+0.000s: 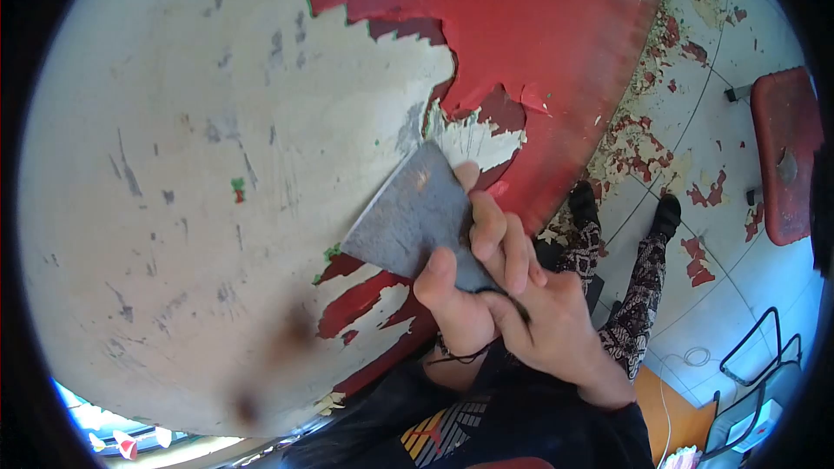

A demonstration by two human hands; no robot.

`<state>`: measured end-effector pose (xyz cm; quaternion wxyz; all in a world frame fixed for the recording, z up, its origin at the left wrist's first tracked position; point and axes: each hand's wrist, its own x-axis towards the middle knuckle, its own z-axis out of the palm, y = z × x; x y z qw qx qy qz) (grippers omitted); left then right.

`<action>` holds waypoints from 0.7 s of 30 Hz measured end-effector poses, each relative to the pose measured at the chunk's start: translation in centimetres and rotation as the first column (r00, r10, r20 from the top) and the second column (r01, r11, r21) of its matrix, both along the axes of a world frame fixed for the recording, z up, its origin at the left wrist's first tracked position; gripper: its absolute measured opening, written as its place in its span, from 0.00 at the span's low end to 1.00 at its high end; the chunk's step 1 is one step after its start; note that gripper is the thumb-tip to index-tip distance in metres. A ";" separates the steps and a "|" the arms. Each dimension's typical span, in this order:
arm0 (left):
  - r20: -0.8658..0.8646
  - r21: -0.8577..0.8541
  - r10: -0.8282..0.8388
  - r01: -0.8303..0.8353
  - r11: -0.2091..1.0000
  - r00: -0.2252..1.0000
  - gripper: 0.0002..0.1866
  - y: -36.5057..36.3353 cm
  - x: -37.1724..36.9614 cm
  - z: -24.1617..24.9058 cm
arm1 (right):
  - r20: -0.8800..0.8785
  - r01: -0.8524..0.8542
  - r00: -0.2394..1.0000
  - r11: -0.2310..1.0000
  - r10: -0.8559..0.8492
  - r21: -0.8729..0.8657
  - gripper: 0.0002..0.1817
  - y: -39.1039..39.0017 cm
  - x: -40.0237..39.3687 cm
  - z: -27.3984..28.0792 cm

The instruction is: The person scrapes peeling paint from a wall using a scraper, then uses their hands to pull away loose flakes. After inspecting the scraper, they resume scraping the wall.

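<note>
A wide grey metal scraper blade (413, 213) lies flat against a wall, its edge at the border between bare off-white plaster (174, 165) and a large patch of red paint (521, 26). My left hand (456, 308) grips the scraper at its handle end, thumb pressed on the blade. My right hand (543, 313) lies over it, with its fingers stretched onto the blade's upper side. The handle itself is hidden under both hands. Torn red paint remnants (365, 295) remain just below the blade.
Red paint flakes (643, 148) litter the pale floor along the wall's foot. My patterned trouser legs and black shoes (667, 213) stand there. A red seat (786, 156) is at far right, with a black metal frame (764, 356) and an orange surface (669, 408) lower right.
</note>
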<state>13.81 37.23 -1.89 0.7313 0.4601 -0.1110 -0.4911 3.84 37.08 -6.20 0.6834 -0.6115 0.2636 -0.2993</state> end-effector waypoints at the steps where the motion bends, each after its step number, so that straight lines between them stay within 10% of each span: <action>1: -0.001 -0.001 0.003 -0.003 1.000 1.000 0.43 0.2 0.1 -0.2 | 0.025 0.055 0.998 0.998 -0.054 -0.031 0.19 -0.4 0.1 -0.2; 4: 0.146 -0.062 -0.143 0.153 0.986 0.979 0.31 0.8 0.4 -0.5 | 0.047 0.103 0.994 0.993 -0.101 -0.060 0.15 0.4 0.1 -0.3; 6: 0.064 0.013 -0.081 0.080 0.997 0.995 0.43 0.9 0.4 -0.1 | 0.038 0.101 0.994 0.992 -0.099 -0.078 0.15 -0.1 0.4 -0.3; 21: 0.096 0.056 -0.081 0.076 0.996 0.992 0.43 0.7 0.0 0.1 | 0.064 0.041 0.997 0.999 -0.042 0.014 0.22 -0.4 -0.2 0.4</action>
